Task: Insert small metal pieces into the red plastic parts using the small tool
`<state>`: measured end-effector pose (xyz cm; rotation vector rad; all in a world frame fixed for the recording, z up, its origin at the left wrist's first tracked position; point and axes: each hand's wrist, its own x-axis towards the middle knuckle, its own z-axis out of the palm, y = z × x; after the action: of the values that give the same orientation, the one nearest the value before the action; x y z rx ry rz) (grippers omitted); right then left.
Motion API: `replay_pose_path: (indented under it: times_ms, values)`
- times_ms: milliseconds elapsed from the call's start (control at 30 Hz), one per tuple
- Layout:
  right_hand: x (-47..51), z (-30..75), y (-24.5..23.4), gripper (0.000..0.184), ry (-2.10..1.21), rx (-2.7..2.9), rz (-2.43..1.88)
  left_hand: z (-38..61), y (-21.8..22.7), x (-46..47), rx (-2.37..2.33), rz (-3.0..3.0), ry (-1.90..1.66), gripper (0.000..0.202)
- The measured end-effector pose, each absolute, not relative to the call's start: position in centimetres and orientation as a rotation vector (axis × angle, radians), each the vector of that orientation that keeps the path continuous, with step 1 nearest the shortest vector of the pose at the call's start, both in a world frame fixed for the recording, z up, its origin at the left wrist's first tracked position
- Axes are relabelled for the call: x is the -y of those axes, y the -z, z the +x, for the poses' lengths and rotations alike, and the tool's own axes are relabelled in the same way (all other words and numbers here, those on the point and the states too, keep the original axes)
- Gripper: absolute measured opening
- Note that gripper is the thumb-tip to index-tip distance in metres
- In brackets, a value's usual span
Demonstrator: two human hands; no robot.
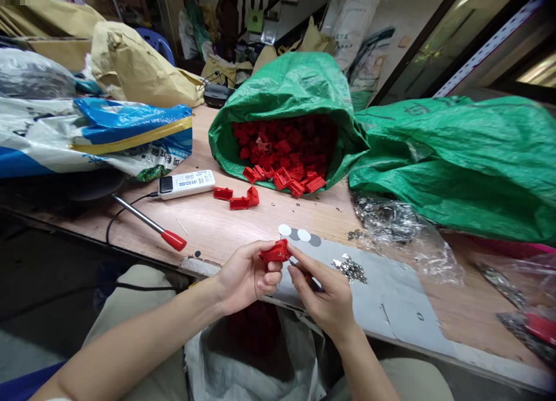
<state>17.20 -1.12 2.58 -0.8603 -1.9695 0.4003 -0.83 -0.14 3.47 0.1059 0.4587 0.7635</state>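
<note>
My left hand (pixel 251 273) is closed around a small red plastic housing (pixel 276 252), held above the table's front edge. My right hand (pixel 325 291) has its thumb and index finger pinched at the right end of that housing. A thin metallic tip shows between those fingers and a bit of orange shows in the palm; what this is stays mostly hidden. Just right of my right hand, a heap of small metal pieces (pixel 351 269) lies on a grey sheet (pixel 391 294). Several loose red housings (pixel 238 202) lie farther back on the table.
A green sack (pixel 299 79) full of red housings opens toward me. Another green sack (pixel 456 157) and a clear bag of metal parts (pixel 399 227) lie right. At left are a white power bank (pixel 186 183) and a red-tipped lever (pixel 174 240). An open white sack (pixel 208 360) sits below.
</note>
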Motion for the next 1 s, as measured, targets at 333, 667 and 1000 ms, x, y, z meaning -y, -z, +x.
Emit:
replay_pose_path:
  times_ms: [333,667,1000]
  values:
    - [1.3,16.2,-3.5,0.059,-0.135,2.116,-0.892,-1.2,-3.8,0.0,-0.334,-0.022,-0.793,0.023]
    - [1.4,15.7,-2.6,0.030,-0.312,1.676,-1.295,-1.3,-4.7,0.5,-0.324,0.228,-0.863,0.018]
    - [-9.7,11.0,-3.8,0.053,-0.419,2.129,-1.349,0.0,-1.0,5.6,-0.950,2.412,-0.376,0.055]
